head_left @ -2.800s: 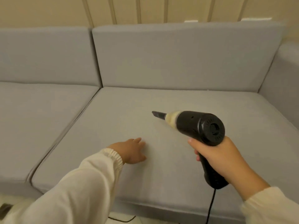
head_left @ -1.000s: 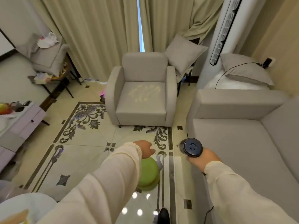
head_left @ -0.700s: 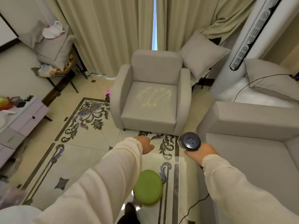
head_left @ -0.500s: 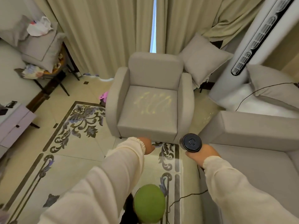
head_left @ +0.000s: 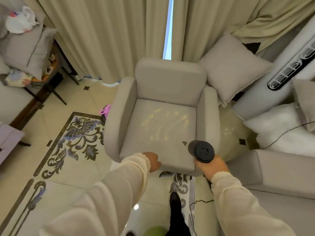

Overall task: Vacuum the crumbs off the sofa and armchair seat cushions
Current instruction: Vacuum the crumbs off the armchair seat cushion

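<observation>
Head view is showing the right hand [head_left: 212, 166] gripping the handheld vacuum [head_left: 201, 150], nozzle hovering over the armchair seat cushion [head_left: 158, 133]. Crumbs [head_left: 163, 123] are lying just beyond it. The left hand [head_left: 153, 161], seemingly loose, is reaching the cushion's front edge. Next: lowering the nozzle onto the crumbs.

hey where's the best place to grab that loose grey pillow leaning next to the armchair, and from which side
Probably its upper corner, from above and in front. The grey pillow stands tilted on edge between the armchair and the curtain; its top is free, its lower edge tucked behind the chair's arm.
</observation>
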